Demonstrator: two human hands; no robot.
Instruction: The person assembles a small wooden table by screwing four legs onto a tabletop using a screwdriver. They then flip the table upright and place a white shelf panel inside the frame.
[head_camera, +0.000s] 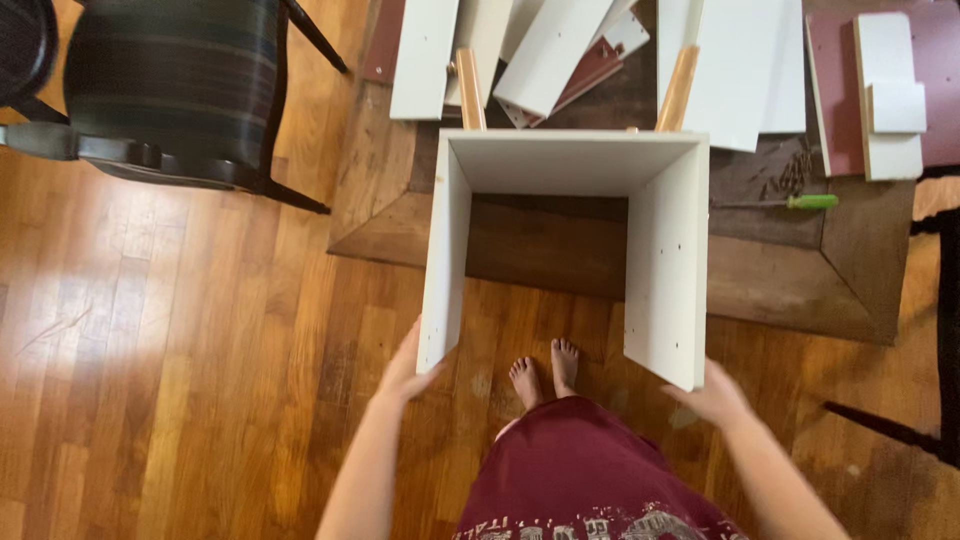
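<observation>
On floor, both hands (405, 370) grip white cabinet frame (570, 160) (open, nothing inside).

A three-sided cabinet frame (565, 240) stands on the wooden floor (180, 350), its open side toward the person, whose feet (545, 372) rest between its two side panels. The left hand (405, 368) touches the near end of the frame's left panel; the right hand (715, 395) sits at the near end of its right panel. Behind the frame lie loose boards (540, 55) and two furniture legs (678, 88). Right of the frame a screwdriver (790, 202) lies on a mat (800, 270), screws (790, 172) just behind it. A chair (170, 90) stands well left of the frame
</observation>
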